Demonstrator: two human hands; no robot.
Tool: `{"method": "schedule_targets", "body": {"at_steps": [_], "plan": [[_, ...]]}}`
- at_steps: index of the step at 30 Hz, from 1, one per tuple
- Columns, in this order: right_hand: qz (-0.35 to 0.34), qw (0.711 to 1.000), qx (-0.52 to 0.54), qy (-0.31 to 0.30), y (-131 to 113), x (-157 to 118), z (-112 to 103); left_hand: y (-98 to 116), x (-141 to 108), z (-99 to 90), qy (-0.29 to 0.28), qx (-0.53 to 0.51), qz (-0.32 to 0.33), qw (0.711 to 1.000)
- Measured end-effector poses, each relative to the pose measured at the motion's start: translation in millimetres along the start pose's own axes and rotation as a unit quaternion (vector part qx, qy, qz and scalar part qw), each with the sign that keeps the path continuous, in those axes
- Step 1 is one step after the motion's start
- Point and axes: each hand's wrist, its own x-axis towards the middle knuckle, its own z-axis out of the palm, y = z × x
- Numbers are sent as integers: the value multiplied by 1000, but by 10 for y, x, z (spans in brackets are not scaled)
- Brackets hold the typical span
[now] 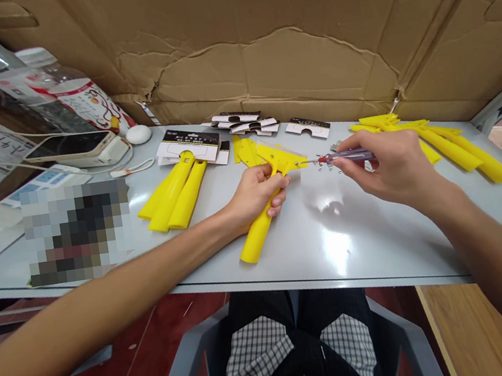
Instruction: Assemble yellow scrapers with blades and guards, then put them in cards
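Observation:
My left hand [259,194] is closed around the neck of a yellow plastic scraper [256,237], its wide head tilted up to the right. My right hand [392,162] grips a screwdriver [353,155] with a clear purplish handle. The thin shaft points left, and its tip meets a small screw at the right corner of the scraper's head. Several small loose screws [321,166] lie on the table below the shaft. Just behind the scraper's head are flat yellow plates [244,151], partly hidden by it.
Carded yellow scrapers [181,191] lie at left; more yellow scrapers [453,144] are piled at right. Black-and-white header cards [242,124] lie at the back of the grey table [224,260], before a cardboard wall [256,25]. A phone [70,146] and bottles [74,94] stand at far left.

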Motion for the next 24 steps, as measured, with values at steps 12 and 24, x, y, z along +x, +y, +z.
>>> {"method": "schedule_targets", "body": {"at_steps": [12, 24], "plan": [[4, 1000, -2, 3, 35, 1, 18, -2, 2, 0, 3, 4, 3, 1000], [-9, 997, 56, -46, -6, 8, -22, 4, -5, 6, 2, 5, 1, 1000]]}}
